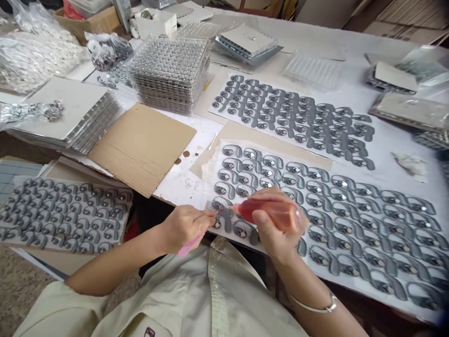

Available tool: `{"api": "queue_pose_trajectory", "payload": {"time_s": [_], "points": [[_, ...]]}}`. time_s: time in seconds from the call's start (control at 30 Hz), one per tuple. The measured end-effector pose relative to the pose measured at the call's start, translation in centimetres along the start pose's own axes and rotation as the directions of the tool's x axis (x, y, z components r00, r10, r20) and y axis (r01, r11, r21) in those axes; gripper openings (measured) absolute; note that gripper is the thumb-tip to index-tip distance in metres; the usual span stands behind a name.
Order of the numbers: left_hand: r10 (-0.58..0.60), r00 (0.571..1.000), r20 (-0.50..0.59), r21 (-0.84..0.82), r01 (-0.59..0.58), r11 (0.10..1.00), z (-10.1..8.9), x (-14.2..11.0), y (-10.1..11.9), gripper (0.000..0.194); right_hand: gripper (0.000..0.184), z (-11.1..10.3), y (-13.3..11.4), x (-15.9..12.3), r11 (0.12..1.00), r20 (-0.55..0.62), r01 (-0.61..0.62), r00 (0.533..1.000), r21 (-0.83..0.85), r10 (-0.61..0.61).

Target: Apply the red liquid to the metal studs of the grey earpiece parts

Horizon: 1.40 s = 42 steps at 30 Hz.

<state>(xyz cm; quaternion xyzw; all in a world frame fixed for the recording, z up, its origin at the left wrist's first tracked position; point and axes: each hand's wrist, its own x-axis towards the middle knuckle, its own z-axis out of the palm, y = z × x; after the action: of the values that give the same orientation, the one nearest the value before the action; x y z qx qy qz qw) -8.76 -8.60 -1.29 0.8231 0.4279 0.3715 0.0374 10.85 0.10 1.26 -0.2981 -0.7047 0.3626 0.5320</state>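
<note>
My right hand point(277, 229) is wrapped round a squeeze bottle point(270, 214) of red-orange liquid, lying nearly level with its thin nozzle pointing left. My left hand point(185, 227) pinches a slim pink-handled tool point(191, 244); its tip is too small to make out. Nozzle and left fingertips meet over a grey curved part point(220, 204) at the near left corner of a white sheet point(336, 168). Rows of similar grey hooked parts, each with a shiny round piece, cover that sheet. My right hand and the bottle hide some of them.
Behind lies a second sheet of grey parts point(291, 114); another parts board point(63, 215) is at lower left. A brown cardboard piece point(143, 147) lies left of my work. Stacked clear trays point(168, 70), a grey-topped stack point(66, 112) and bagged pieces point(38, 58) stand further back.
</note>
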Motion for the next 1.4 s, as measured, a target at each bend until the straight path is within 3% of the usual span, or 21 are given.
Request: {"api": "queue_pose_trajectory", "payload": {"time_s": [0.13, 0.97, 1.4], "points": [[0.026, 1.0, 0.01, 0.062, -0.027, 0.998, 0.03, -0.03, 0.06, 0.014, 0.019, 0.58, 0.68, -0.57, 0.985, 0.068, 0.132, 0.99, -0.113, -0.125], [0.013, 1.0, -0.02, 0.047, -0.012, 0.999, 0.11, 0.3, 0.09, 0.014, 0.019, 0.8, 0.99, -0.97, 0.955, 0.113, 0.217, 0.974, -0.201, -0.197], [0.022, 1.0, -0.012, 0.064, -0.022, 0.998, 0.25, 0.18, 0.1, 0.016, 0.023, 0.81, 1.01, -1.19, 0.91, 0.118, 0.334, 0.942, -0.247, -0.314]]}}
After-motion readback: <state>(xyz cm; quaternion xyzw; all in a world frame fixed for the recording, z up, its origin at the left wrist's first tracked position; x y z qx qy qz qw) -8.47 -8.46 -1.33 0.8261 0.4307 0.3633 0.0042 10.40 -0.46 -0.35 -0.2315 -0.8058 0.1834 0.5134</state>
